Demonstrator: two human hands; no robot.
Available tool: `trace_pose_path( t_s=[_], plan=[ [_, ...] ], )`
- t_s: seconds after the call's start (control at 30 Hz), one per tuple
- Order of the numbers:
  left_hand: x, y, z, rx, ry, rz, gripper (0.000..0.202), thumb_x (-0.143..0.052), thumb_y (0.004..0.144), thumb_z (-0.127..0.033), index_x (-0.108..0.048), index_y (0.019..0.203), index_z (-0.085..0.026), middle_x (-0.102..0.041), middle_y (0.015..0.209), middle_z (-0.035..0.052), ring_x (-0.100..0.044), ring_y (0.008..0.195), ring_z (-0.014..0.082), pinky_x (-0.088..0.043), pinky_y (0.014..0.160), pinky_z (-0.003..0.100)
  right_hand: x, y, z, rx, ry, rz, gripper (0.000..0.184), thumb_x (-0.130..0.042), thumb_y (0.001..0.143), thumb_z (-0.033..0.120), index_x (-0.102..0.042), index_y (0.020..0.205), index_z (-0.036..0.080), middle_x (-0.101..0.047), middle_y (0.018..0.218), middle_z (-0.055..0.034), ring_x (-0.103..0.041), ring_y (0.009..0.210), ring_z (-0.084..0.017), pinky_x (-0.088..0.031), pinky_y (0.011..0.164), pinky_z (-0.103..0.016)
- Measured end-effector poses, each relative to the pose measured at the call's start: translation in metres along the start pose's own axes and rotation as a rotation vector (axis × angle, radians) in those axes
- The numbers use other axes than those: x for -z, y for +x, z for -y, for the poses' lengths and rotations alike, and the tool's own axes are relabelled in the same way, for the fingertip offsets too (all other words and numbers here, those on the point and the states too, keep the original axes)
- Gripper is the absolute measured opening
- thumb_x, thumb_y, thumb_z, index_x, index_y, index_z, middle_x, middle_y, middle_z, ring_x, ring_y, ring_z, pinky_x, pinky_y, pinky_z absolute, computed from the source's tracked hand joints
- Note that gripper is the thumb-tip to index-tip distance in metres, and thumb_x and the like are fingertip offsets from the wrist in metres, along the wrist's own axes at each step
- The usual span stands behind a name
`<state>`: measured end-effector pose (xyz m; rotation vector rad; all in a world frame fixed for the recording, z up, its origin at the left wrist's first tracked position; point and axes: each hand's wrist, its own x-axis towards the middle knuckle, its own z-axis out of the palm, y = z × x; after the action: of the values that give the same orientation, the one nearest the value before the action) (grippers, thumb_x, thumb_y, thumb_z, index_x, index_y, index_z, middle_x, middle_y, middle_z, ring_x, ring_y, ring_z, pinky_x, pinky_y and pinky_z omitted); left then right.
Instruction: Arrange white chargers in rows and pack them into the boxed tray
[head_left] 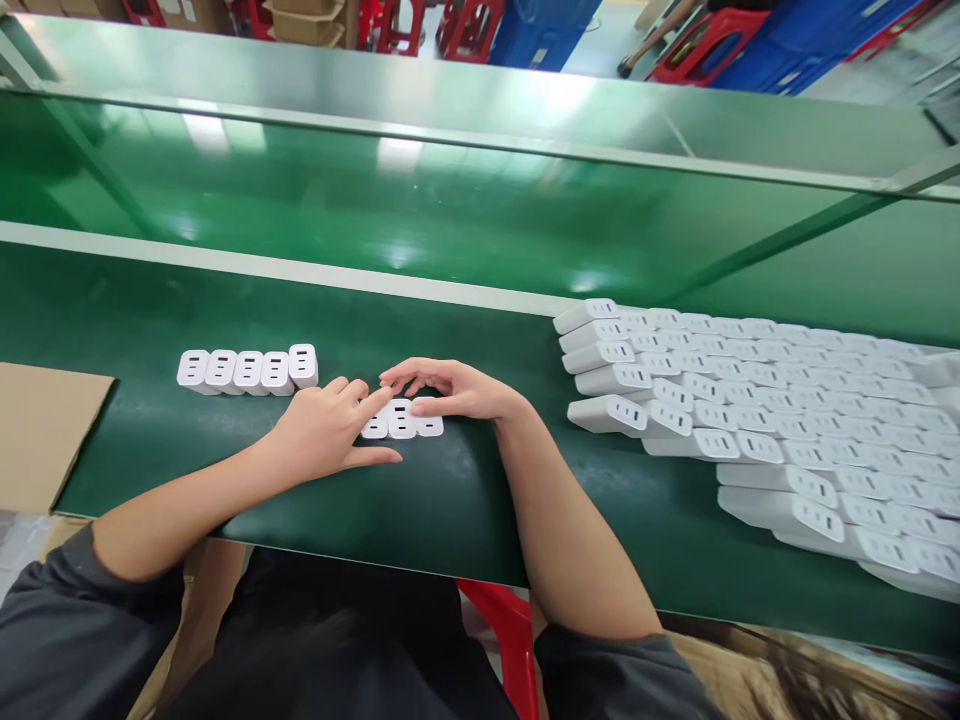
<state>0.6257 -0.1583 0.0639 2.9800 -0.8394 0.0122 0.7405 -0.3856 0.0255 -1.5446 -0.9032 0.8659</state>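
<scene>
Before me a short row of white chargers [401,425] stands upright on the green table, port ends facing up. Over its left end lies my left hand [326,425], fingers stretched along the back and the thumb spread out in front. My right hand [457,390] arches over the right end, its thumb across the charger tops and its fingers apart behind them. The two hands' fingertips meet near the row's back edge. Fingers cover part of the row. Further left, several more white chargers [248,370] stand side by side in a line.
On the right, a large block of white chargers [787,400] leans in rows. A cardboard sheet [45,430] lies at the left table edge. Behind the green table [450,510] runs a glossy green panel [337,200] with a metal rail. Red stools [472,25] and blue bins [540,30] stand beyond.
</scene>
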Motion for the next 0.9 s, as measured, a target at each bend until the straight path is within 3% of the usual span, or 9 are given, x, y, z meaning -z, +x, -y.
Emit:
trace_pose_path(
  t_s=[0.3,0.43,0.53,0.63,0.73,0.9],
  plan=[
    [-0.011,-0.002,-0.002,0.025,0.054,-0.093,0.061,-0.041,0.094,-0.065,-0.052,0.139,-0.025,-0.068,0.097,0.0079,-0.062,0.079,0.0205,-0.036,0.056,0.029,-0.003,0.003,0.005,0.001,-0.075,0.023,0.051,-0.072,0.084,0.039,-0.06,0.131,0.021,-0.063,0.129,-0.0081,-0.058,0.115,-0.02,-0.046,0.098,-0.035],
    [-0.013,0.0,-0.001,0.04,0.011,-0.051,0.056,-0.042,0.095,-0.061,-0.055,0.137,-0.025,-0.069,0.097,0.0082,-0.063,0.082,0.0209,-0.035,0.056,0.027,-0.003,0.005,0.004,-0.002,-0.058,0.017,0.055,-0.072,0.083,0.041,-0.059,0.132,0.019,-0.063,0.128,-0.0095,-0.059,0.114,-0.02,-0.047,0.096,-0.034],
    [0.001,0.003,0.007,0.114,-0.096,0.021,0.055,-0.046,0.093,-0.062,-0.057,0.134,-0.026,-0.069,0.095,0.0074,-0.064,0.083,0.0222,-0.037,0.057,0.027,-0.003,0.007,0.002,0.002,0.01,-0.002,0.056,-0.069,0.086,0.047,-0.058,0.132,0.018,-0.064,0.125,-0.0108,-0.061,0.11,-0.02,-0.049,0.092,-0.034],
    [0.027,-0.001,0.019,0.24,-0.424,0.025,0.054,-0.048,0.091,-0.064,-0.058,0.13,-0.028,-0.069,0.103,0.0049,-0.064,0.088,0.0223,-0.044,0.068,0.029,-0.004,0.009,0.0,0.01,0.063,-0.032,0.055,-0.062,0.089,0.053,-0.058,0.131,0.018,-0.066,0.122,-0.0102,-0.062,0.108,-0.02,-0.049,0.093,-0.036],
    [0.043,-0.017,0.025,0.39,-0.996,-0.072,0.059,-0.049,0.086,-0.07,-0.06,0.124,-0.026,-0.07,0.105,0.0043,-0.064,0.086,0.0206,-0.049,0.073,0.03,-0.005,0.011,-0.002,0.002,0.053,-0.079,0.054,-0.061,0.088,0.054,-0.06,0.128,0.018,-0.067,0.12,-0.011,-0.064,0.105,-0.02,-0.05,0.093,-0.038],
    [0.025,-0.054,0.015,0.754,-2.051,-0.206,0.068,-0.049,0.078,-0.082,-0.062,0.089,-0.016,-0.064,0.073,0.0055,-0.062,0.06,0.0176,-0.051,0.053,0.029,-0.015,0.009,0.021,0.099,-0.156,-0.299,0.048,-0.06,0.089,0.05,-0.06,0.126,0.02,-0.065,0.12,-0.0127,-0.066,0.101,-0.022,-0.054,0.088,-0.041]
  ],
)
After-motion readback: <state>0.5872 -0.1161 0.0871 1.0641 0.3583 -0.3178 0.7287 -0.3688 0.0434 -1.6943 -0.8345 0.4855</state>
